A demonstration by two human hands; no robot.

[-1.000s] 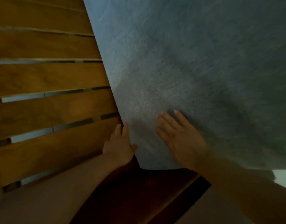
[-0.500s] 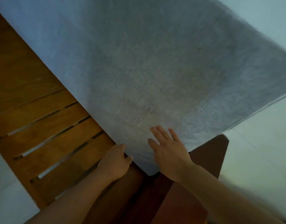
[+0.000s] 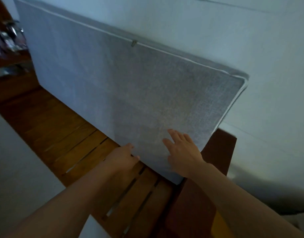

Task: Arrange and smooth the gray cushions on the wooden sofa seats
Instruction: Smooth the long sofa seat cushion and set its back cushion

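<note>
**One gray cushion on the slatted seat, two hands at its near corner**

There is one gray cushion (image 3: 130,86) in view, large and flat, with one line of white piping (image 3: 165,52) along its far edge and around the right corner. It lies across the wooden sofa seat (image 3: 65,127), whose slats are bare on the left side and in front of the cushion. Two hands are visible. The left hand (image 3: 122,158) is at the near edge of the cushion, its grip clamped on that edge with the thumb on top; the other fingers are hidden under the fabric. The right hand (image 3: 182,150) rests flat on the top surface just beside the near corner, fingers apart and straight. One dark wooden armrest (image 3: 218,150) stands on the right, touching the cushion's right edge, so there is no free room there. The far edge meets the pale wall (image 3: 251,31). On the far left some blurred objects (image 3: 8,36) stand, I cannot tell what
</note>
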